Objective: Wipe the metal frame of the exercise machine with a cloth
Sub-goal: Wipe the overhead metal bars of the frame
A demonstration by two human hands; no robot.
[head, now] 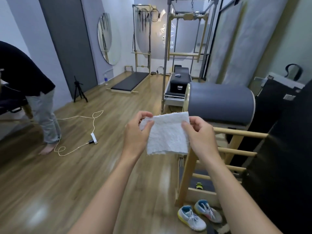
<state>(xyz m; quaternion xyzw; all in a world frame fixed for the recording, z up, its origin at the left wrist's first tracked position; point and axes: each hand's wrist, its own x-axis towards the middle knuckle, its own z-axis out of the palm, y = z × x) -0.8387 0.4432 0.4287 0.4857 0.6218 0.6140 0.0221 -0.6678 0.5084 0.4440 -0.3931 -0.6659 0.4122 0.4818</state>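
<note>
Both forearms reach forward; left hand (137,132) pinches white cloth (166,134) at upper left corner, right hand (200,135) pinches upper right edge (fingers curled), cloth hanging mid-air, metal frame (166,53) well beyond

A: What is standing in the way of the metal frame (166,56) in the upper middle?

B: The padded barrel (221,102) is sitting just right of centre, and its wooden rungs (236,132) are filling the lower right, with a pair of shoes (199,215) lying at their foot.

A: And the left?

B: Bare wooden floor (118,107) is running open through the centre; a cord (77,116) and power strip (94,138) are lying left of it, beside a person (42,115) standing at the left edge.
</note>
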